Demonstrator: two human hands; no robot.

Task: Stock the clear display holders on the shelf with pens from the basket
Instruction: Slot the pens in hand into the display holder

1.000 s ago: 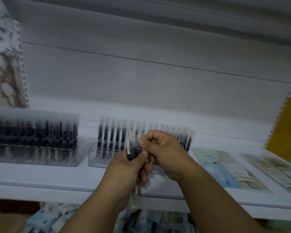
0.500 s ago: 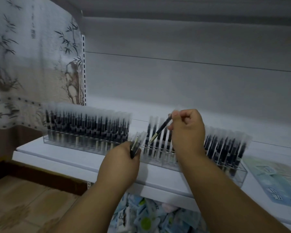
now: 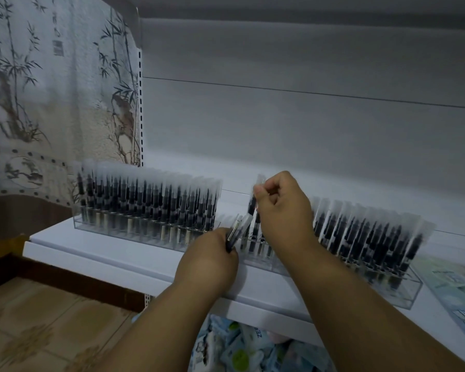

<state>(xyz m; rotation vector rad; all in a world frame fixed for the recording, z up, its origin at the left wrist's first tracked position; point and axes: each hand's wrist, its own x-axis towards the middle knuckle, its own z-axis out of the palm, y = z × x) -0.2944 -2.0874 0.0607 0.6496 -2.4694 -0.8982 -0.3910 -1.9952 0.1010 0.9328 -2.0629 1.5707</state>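
Two clear display holders stand on the white shelf (image 3: 97,253). The left holder (image 3: 145,232) is packed with upright black pens in clear sleeves. The right holder (image 3: 403,288) is full on its right side. My right hand (image 3: 282,208) pinches one pen (image 3: 253,202) by its top and holds it nearly upright over the right holder's left end. My left hand (image 3: 210,261) grips a small bunch of pens (image 3: 238,228) just in front of that end. The basket is not in view.
Flat printed packets (image 3: 457,288) lie on the shelf at the right. More packaged goods (image 3: 242,350) fill the level below the shelf. A bamboo-print wall panel (image 3: 54,103) stands at the left, above a tiled floor (image 3: 38,331).
My right hand has turned its pen from slanted to nearly upright and lowered it toward the right holder's left end. The left hand keeps its bunch. The view shifted left.
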